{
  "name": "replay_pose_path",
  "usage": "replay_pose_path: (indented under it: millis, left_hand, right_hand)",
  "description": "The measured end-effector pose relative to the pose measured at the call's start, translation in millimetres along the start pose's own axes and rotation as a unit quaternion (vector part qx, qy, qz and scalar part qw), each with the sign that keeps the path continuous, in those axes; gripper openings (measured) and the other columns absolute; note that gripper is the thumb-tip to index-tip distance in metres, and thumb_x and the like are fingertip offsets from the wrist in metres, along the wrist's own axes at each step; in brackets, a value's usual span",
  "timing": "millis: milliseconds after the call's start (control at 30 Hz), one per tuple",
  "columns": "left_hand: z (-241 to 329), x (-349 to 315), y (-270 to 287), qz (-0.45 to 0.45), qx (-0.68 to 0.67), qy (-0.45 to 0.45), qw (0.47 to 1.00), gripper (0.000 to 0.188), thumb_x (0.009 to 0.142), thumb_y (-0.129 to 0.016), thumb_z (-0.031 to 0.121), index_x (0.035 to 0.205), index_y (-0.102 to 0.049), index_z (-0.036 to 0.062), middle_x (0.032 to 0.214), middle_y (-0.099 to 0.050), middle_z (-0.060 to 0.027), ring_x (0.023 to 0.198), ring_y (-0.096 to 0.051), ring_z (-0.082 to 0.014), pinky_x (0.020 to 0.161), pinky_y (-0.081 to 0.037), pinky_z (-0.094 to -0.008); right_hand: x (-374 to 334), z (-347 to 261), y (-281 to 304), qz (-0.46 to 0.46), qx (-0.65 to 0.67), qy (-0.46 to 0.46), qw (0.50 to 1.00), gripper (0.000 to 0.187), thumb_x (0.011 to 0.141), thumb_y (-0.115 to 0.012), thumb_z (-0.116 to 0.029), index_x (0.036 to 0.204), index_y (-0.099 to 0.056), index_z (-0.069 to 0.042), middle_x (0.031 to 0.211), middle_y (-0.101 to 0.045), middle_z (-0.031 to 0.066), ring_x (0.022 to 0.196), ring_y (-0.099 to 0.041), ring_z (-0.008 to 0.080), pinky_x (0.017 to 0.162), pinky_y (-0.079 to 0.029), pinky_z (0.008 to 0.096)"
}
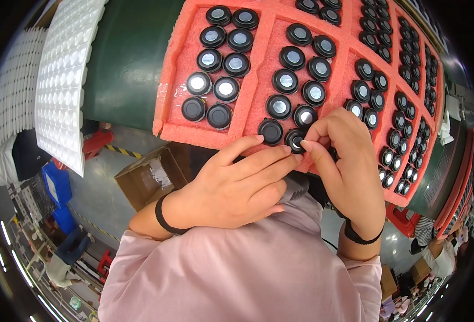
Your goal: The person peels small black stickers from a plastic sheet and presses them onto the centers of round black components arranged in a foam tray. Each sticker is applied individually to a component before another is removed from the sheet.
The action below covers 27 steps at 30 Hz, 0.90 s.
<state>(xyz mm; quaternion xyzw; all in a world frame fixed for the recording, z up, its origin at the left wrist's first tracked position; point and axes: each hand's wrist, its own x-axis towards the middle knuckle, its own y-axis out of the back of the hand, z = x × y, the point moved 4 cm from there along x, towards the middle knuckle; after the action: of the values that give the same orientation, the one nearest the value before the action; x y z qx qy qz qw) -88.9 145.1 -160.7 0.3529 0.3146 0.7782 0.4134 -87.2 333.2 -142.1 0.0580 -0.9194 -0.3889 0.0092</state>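
Observation:
A pink foam tray point(164, 102) holds round black parts in compartments, most with a silver disc in the middle. My right hand point(347, 161) is closed in a pinch over a round black part point(297, 140) at the tray's near edge. A pale silver patch shows on that part, beside the fingertips; what the pinch holds is too small to name. My left hand point(237, 188) lies with fingers stretched out, their tips by the same part. Next to its index fingertip sits a round part with a plain black face point(270, 132).
The tray rests on a dark green belt point(127, 64). White dimpled trays point(59, 91) stand at the left. Below lies an open cardboard box point(151, 174), near blue bins point(57, 185) on the floor. Other people are at the lower left and right, away from my hands.

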Motion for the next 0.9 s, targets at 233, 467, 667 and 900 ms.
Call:
replay_pose_path:
  millis: [233,467,667,900]
  left_hand:
    - [-0.2,-0.9,-2.2,0.001,0.017,0.003,1.000,0.035,0.088,-0.073,0.039,0.092,-0.058,0.0075,0.132,-0.070,-0.0136,0.126,-0.063,-0.0287,0.109,-0.044,-0.0513]
    - [1.1,-0.3,-1.1,-0.003,0.025,0.009,1.000,0.035,0.088,-0.074,0.038,0.092,-0.058,0.0075,0.132,-0.070,-0.0136,0.126,-0.064,-0.0287,0.109,-0.044,-0.0514]
    - [1.4,0.0,-1.2,-0.007,0.027,0.014,1.000,0.035,0.089,-0.073,0.039,0.091,-0.058,0.0075,0.131,-0.070,-0.0136,0.127,-0.064,-0.0285,0.109,-0.044,-0.0515]
    - [2.3,0.9,-0.8,0.012,0.016,0.024,1.000,0.035,0.070,-0.080,0.033,0.090,-0.064,0.0081,0.132,-0.069,-0.0124,0.127,-0.063,-0.0238,0.110,-0.043,-0.0494]
  right_hand:
    - [-0.2,-1.7,-2.9,0.018,-0.017,-0.002,1.000,0.011,0.085,-0.072,-0.002,0.088,-0.061,-0.003,0.079,-0.054,0.0072,0.073,-0.055,0.0257,0.077,-0.041,0.0378]
    - [-1.3,-2.7,-4.1,0.031,-0.028,0.001,0.999,0.012,0.084,-0.073,-0.002,0.087,-0.061,-0.004,0.080,-0.054,0.0068,0.072,-0.055,0.0258,0.077,-0.041,0.0381]
    - [-2.0,-3.4,-5.8,0.044,-0.040,0.000,0.998,0.014,0.084,-0.074,-0.001,0.086,-0.061,-0.004,0.080,-0.055,0.0070,0.072,-0.055,0.0262,0.076,-0.041,0.0387]
    - [-2.4,-4.8,-6.6,0.053,-0.049,0.001,0.997,0.016,0.083,-0.074,0.000,0.085,-0.059,-0.004,0.080,-0.055,0.0076,0.073,-0.055,0.0280,0.074,-0.041,0.0400]
